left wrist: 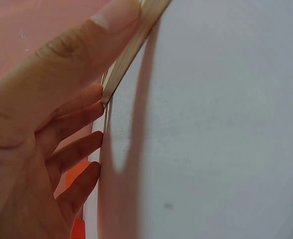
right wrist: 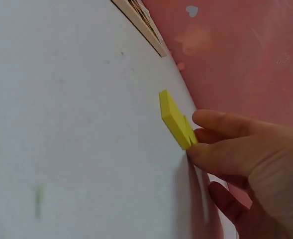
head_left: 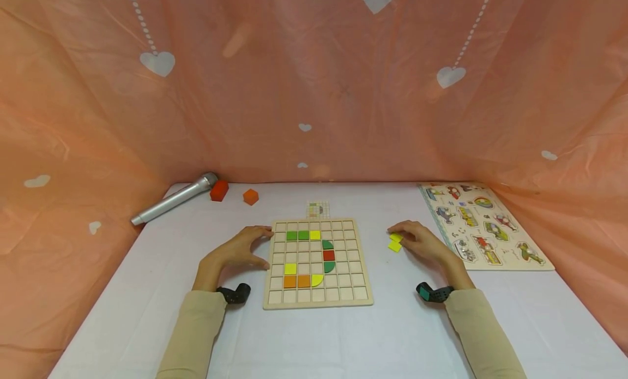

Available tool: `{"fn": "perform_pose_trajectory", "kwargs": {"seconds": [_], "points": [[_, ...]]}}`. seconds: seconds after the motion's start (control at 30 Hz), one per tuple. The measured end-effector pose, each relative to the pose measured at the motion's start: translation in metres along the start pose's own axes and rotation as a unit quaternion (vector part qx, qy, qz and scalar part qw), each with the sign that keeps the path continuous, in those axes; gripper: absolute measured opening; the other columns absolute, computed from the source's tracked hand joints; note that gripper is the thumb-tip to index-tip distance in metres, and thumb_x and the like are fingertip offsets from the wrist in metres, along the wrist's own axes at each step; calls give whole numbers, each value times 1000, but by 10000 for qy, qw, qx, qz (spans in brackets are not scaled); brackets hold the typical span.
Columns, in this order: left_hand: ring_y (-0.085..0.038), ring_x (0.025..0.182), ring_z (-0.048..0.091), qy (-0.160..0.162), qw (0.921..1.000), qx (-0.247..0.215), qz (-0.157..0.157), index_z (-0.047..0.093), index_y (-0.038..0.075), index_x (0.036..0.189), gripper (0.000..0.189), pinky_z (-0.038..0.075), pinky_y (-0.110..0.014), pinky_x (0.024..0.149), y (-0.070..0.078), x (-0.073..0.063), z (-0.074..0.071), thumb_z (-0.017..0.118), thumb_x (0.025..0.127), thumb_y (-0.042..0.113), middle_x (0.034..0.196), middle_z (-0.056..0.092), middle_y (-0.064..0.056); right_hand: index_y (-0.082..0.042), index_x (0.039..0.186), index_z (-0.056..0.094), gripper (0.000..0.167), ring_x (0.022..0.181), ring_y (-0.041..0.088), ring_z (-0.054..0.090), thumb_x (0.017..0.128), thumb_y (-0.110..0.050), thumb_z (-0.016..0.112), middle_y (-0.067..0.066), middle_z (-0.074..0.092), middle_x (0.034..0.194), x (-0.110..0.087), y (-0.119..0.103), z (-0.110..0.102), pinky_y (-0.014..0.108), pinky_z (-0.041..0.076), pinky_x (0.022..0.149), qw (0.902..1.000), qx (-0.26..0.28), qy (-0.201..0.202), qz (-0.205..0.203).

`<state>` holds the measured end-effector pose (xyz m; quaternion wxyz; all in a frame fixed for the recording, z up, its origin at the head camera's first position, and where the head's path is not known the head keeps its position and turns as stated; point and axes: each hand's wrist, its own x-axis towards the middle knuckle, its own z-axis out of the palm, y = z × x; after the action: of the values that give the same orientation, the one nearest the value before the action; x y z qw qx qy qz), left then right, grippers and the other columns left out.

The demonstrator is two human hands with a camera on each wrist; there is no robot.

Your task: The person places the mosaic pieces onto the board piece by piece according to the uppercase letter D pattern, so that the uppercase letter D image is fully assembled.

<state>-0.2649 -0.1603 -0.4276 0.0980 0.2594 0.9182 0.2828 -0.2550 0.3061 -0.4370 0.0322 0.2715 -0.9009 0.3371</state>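
A wooden grid board point(head_left: 345, 294) lies flat on the table, with green, yellow, red and orange tiles in some of its cells. At its left edge is my left hand point(head_left: 239, 248), thumb and fingers spread; in the left wrist view, the thumb point(left wrist: 117, 17) rests against the board's wooden side point(left wrist: 131, 52). Right of the board, my right hand point(head_left: 423, 242) pinches a yellow square tile point(head_left: 396, 238) between thumb and fingers. Another yellow tile point(head_left: 394, 246) lies against it on the near side, and the right wrist view shows this tile point(right wrist: 172, 119) beside the fingertips.
A small pattern card point(head_left: 318, 209) lies just beyond the board. At the back left are a silver microphone point(head_left: 174, 200), a red block point(head_left: 219, 191) and an orange block point(head_left: 251, 197). A picture puzzle board point(head_left: 483, 226) lies at the right. Pink curtain point(head_left: 314, 84) closes off the back.
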Motion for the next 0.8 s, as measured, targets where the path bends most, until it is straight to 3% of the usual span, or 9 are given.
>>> {"fn": "perform_pose_trajectory", "kwargs": {"seconds": [0.33,0.57,0.8], "points": [[-36,132,31,25,10000,7,45,50,3,132,82,25,-52,110,-1,-1,1,85,64,32,142,40,-16,0,110,64,28,95,26,56,83,-2,67,13,63,105,2,5,5,33,45,81,9982,-306,431,273],[-34,132,31,22,10000,73,38,50,4,132,82,25,-50,111,0,0,0,85,64,33,142,41,-14,-1,110,62,27,92,24,59,84,-6,67,12,63,103,10,-9,12,34,50,80,9954,84,773,565],[-36,132,32,27,9999,146,70,50,3,131,81,26,-51,110,0,0,0,85,64,32,142,40,-16,0,102,64,21,90,27,60,81,-1,69,12,64,99,33,-51,29,38,52,74,9903,359,1334,-139]]}}
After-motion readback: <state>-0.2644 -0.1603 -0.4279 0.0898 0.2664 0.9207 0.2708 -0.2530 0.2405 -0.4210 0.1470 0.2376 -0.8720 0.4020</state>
